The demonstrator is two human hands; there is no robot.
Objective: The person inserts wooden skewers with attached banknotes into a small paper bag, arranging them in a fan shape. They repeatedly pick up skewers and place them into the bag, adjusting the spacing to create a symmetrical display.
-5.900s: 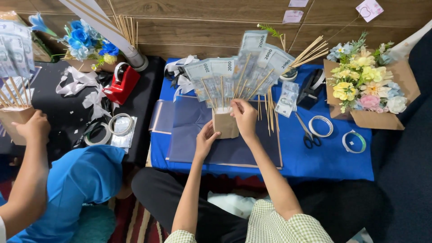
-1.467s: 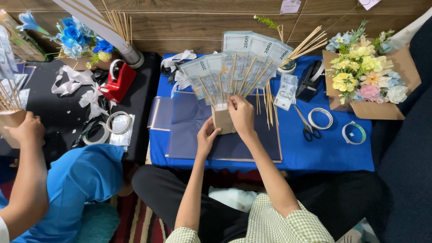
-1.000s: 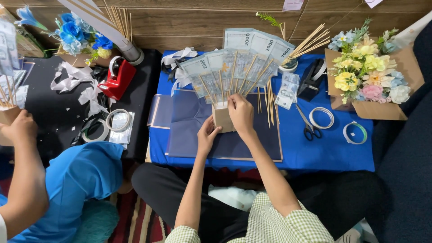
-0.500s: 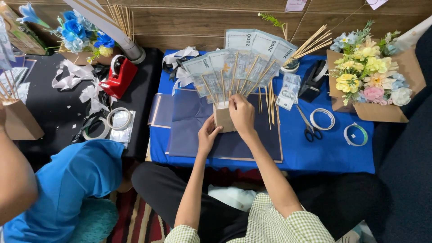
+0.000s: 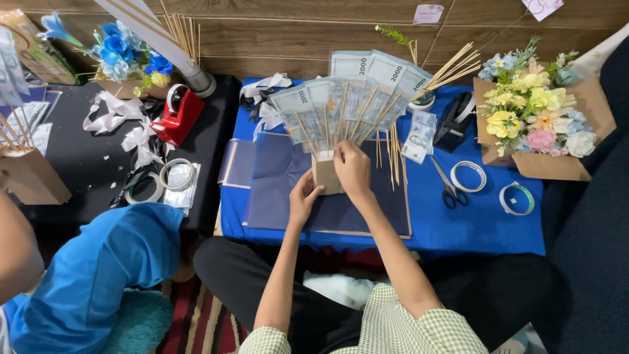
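Holding a small brown block (image 5: 325, 176) on the blue table (image 5: 485, 226), the left hand (image 5: 303, 198) cups its near side; right hand (image 5: 352, 168) seemingly pinches a skewer atop it; beyond, skewered banknotes (image 5: 350, 92) fan outward; arranging continues, steady support needed next.

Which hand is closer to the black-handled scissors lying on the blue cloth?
The right hand. It rests atop the small brown cardboard holder, with the black-handled scissors off to its right. The left hand grips the holder's other side, farther from them.
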